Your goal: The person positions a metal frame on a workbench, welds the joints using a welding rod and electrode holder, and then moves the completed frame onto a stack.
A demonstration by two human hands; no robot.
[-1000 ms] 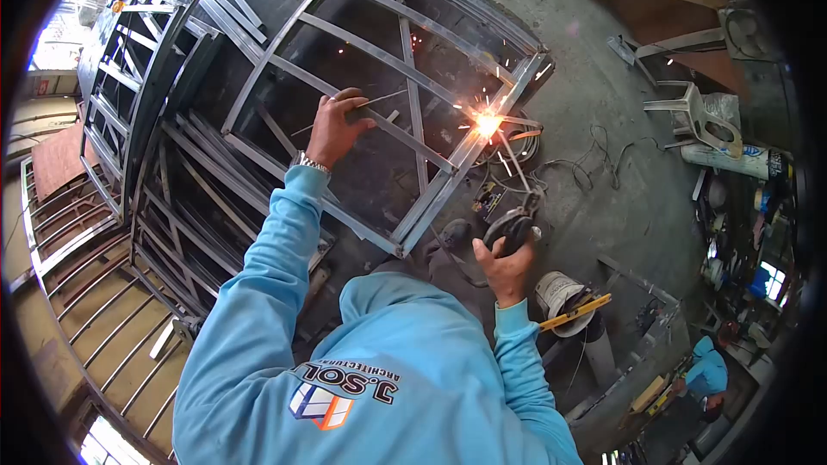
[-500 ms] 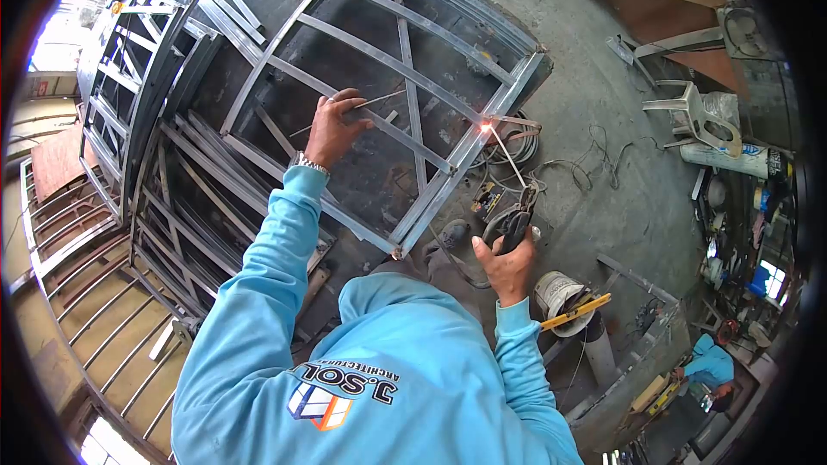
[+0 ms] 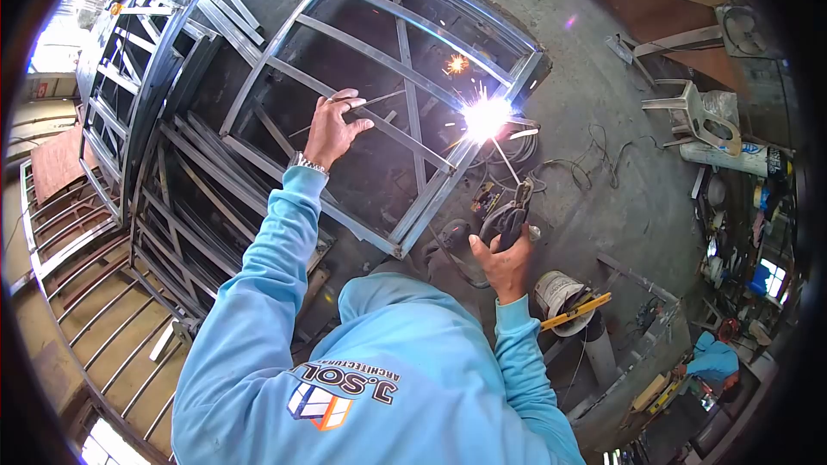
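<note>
My left hand (image 3: 334, 125), with a watch on its wrist, rests on a diagonal bar of a grey steel frame (image 3: 379, 56) that lies on the dark work surface. My right hand (image 3: 500, 260) grips a black electrode holder (image 3: 510, 220). Its thin welding rod (image 3: 508, 174) reaches up to the frame's right side rail. A bright white arc (image 3: 485, 116) burns at the rod's tip and throws sparks over the frame. I wear a light blue sweatshirt with a logo on the chest.
More steel frames (image 3: 146, 77) lean and lie stacked at the left. Cables (image 3: 594, 164) trail over the concrete floor at the right, near a plastic chair (image 3: 698, 112). A bucket (image 3: 560, 293) with a yellow level stands by my right arm. Another person in blue (image 3: 713, 360) crouches at lower right.
The arc flared, died to a small glow half a second ago, and now burns bright again slightly higher on the rail. My right hand shifted a little up. My left hand stayed put.
</note>
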